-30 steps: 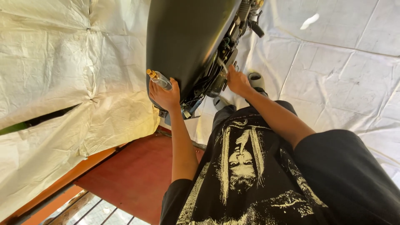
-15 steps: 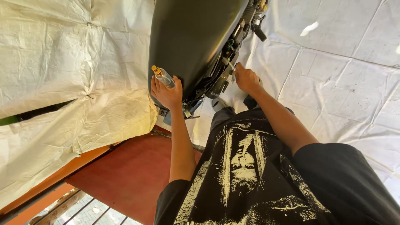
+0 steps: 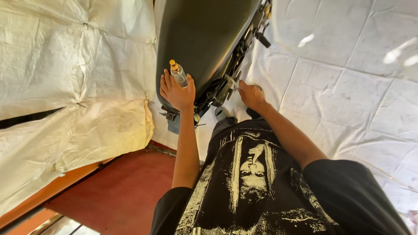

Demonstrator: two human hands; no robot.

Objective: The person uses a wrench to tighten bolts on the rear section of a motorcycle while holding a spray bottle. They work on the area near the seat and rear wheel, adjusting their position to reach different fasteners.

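There is one view, from a camera worn on the person's head, looking steeply down over the chest and both outstretched arms. It sits close: the black printed T-shirt (image 3: 257, 182) fills the lower frame. Past it the view reaches the dark motorcycle seat (image 3: 204, 39) and the white woven sheeting (image 3: 348, 95) on the ground.
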